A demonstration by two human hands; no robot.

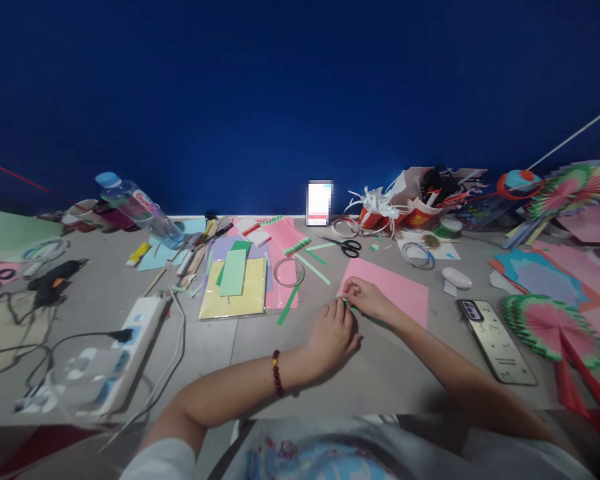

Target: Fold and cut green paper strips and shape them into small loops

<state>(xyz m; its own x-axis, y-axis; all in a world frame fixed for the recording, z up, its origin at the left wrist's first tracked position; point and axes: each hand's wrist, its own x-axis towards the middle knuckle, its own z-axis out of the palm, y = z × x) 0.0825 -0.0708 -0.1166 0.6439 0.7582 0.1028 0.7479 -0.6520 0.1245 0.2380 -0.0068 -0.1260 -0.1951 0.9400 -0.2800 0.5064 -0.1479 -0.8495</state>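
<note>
A pink sheet of paper lies at a slant on the grey table, with a thin green paper strip along its near edge. At the sheet's left corner, my right hand is closed, thumb and fingers pinching the green strip against the edge. My left hand rests just in front and to the left, fingers together and bent, tips at the same corner. What lies under the left fingers is mostly hidden. Black scissors lie beyond the sheet, beside loose green strips.
Left of my hands are a wire ring, a yellow paper pack, a power strip and a glue gun. A bottle leans behind. To the right lie a phone and a paper fan.
</note>
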